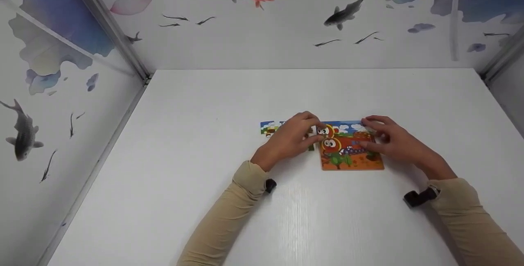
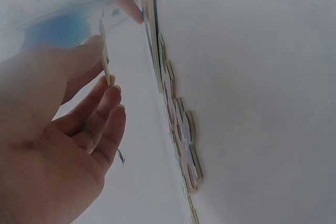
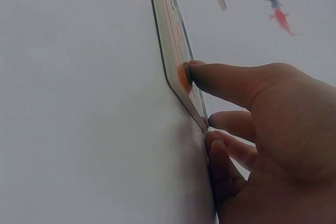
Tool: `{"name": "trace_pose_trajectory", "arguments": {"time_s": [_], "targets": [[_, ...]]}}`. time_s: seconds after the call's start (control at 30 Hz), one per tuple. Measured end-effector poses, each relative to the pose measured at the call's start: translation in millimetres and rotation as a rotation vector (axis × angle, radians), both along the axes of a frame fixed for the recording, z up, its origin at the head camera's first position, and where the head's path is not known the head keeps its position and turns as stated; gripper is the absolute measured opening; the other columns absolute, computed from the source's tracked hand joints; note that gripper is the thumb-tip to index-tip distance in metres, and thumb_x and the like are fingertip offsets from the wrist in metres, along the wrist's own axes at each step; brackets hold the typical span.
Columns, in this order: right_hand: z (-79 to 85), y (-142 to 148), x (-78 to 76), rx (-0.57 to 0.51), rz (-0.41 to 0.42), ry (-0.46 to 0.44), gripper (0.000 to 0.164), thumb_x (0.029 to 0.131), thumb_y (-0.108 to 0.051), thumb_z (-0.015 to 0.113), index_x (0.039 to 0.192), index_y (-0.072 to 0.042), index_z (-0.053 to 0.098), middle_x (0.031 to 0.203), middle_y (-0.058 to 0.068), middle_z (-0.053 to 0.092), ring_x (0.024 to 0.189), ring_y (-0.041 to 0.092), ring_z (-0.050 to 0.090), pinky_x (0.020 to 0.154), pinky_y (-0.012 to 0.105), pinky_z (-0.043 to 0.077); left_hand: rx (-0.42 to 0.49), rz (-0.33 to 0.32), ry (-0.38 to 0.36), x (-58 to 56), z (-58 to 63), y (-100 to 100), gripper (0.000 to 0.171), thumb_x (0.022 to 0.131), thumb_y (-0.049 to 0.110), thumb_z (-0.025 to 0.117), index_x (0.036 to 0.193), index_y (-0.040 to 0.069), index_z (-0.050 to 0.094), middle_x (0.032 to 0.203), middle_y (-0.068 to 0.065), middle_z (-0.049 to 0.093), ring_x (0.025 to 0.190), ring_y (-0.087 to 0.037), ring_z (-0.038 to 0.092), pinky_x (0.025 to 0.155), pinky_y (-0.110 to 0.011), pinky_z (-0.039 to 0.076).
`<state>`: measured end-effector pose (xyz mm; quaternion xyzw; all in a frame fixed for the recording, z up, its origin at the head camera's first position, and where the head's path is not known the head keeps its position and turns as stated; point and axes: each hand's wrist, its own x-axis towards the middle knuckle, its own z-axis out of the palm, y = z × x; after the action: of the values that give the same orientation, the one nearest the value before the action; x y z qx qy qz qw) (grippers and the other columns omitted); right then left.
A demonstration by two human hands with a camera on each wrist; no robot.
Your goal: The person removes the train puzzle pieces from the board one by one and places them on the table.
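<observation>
A jigsaw puzzle board [image 1: 356, 163] with an orange-and-blue cartoon picture lies flat on the white table. My left hand [image 1: 288, 138] holds a thin puzzle piece [image 2: 105, 56] between thumb and fingertips, above the board's left side. The piece shows a round cartoon eye, and a similar red face with big eyes is on the board just below it. At the board's right side is my right hand [image 1: 399, 142], its thumb [image 3: 223, 80] on the top face and its other fingers at the edge, gripping the board.
Several loose puzzle pieces [image 1: 268, 127] lie left of the board, partly hidden under my left hand; in the left wrist view these pieces [image 2: 181, 135] sit close to the board's edge. White walls [image 1: 286, 49] with painted fish border the table [image 1: 184, 176] at the back and sides.
</observation>
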<state>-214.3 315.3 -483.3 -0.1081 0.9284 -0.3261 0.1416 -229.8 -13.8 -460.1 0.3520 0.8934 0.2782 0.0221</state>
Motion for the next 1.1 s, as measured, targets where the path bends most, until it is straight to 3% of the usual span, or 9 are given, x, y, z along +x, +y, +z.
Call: {"name": "trace_pose_trajectory", "arguments": {"time_s": [0.13,0.4,0.6,0.83,1.1], "targets": [[-0.6,0.4,-0.1,0.019,0.003,0.011,0.081,0.102,-0.049,0.075,0.167,-0.014,0.043,0.175,0.018,0.028,0.124,0.031,0.049,0.093,0.033,0.046,0.002,0.016,-0.013,-0.4,0.4,-6.8,0.035,0.108,0.03,0.069,0.138,0.014,0.072,0.141,-0.004,0.067,0.125,-0.02,0.067,0.109,-0.029,0.055],[-2.3,1.1,0.3,0.017,0.006,0.005,0.081,0.102,-0.051,0.073,0.168,-0.016,0.041,0.176,0.017,0.026,0.128,0.033,0.049,0.099,0.038,0.047,0.04,0.036,-0.06,0.1,4.1,-23.9,0.034,0.107,0.028,0.07,0.137,0.012,0.072,0.141,-0.005,0.068,0.127,-0.022,0.067,0.111,-0.033,0.055],[1.2,0.0,1.7,0.018,0.004,0.011,0.081,0.102,-0.05,0.073,0.168,-0.016,0.041,0.175,0.016,0.027,0.13,0.034,0.048,0.101,0.038,0.047,0.094,0.027,-0.05,-1.7,5.8,-35.1,0.033,0.106,0.025,0.072,0.135,0.009,0.072,0.138,-0.006,0.07,0.126,-0.022,0.067,0.109,-0.036,0.055],[1.6,-1.1,2.0,0.01,-0.022,-0.014,0.084,0.101,-0.056,0.073,0.168,-0.018,0.041,0.176,0.015,0.027,0.129,0.033,0.048,0.102,0.04,0.047,0.074,0.067,-0.046,-0.4,5.9,-47.9,0.033,0.106,0.03,0.072,0.134,0.012,0.073,0.137,-0.004,0.071,0.131,-0.021,0.066,0.115,-0.037,0.053],[1.0,0.2,1.8,0.003,-0.029,-0.004,0.081,0.101,-0.051,0.075,0.167,-0.017,0.043,0.173,0.015,0.03,0.127,0.031,0.048,0.1,0.038,0.045,0.091,0.087,-0.064,1.2,1.8,-67.2,0.032,0.106,0.028,0.073,0.134,0.011,0.073,0.139,-0.005,0.07,0.133,-0.022,0.065,0.118,-0.042,0.051]]}}
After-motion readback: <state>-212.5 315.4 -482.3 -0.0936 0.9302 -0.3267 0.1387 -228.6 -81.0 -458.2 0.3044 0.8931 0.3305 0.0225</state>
